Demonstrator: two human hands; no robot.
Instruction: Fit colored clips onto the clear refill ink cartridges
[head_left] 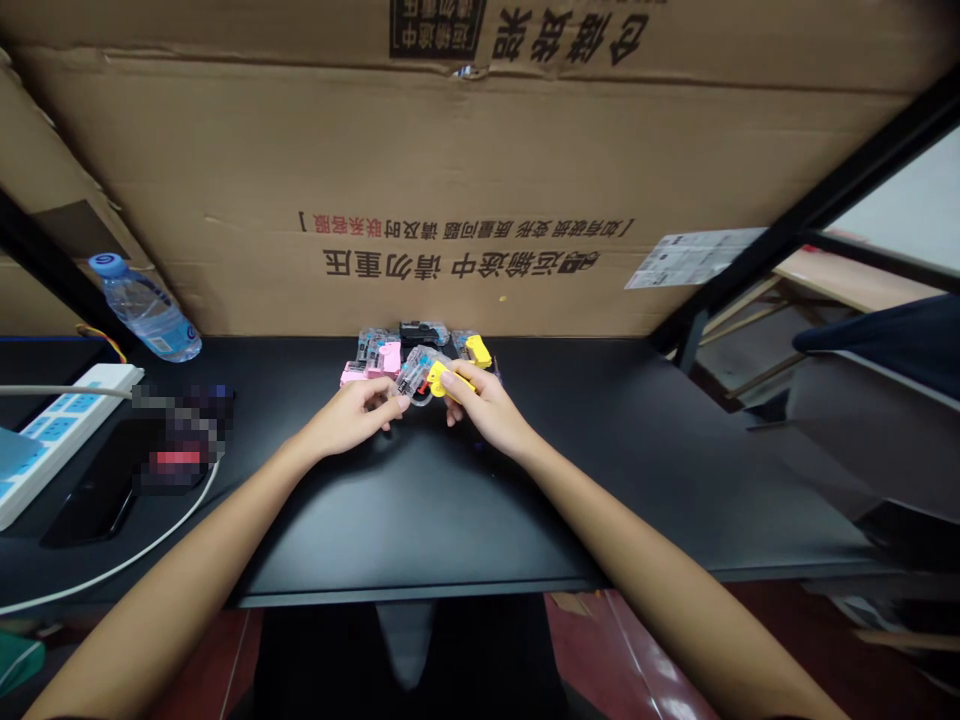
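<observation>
A small toy gun (418, 372) with a clear see-through body and a yellow grip is held up over the table between both hands. My right hand (484, 405) is closed around the yellow grip. The fingers of my left hand (356, 415) pinch the clear end of the same toy. Just behind lie more toys of this kind: a clear-and-pink one (379, 350) beyond my left hand, a dark one (424, 332) in the middle, and a clear-and-yellow one (474, 347) behind my right hand. The hands partly hide them.
The black tabletop (420, 530) runs up to a cardboard sheet (420, 150) at the back. On the left are a water bottle (146, 305), a white power strip (75, 425), a black phone (105, 480) and a white cable (161, 540). Dark metal posts (750, 245) frame the sides.
</observation>
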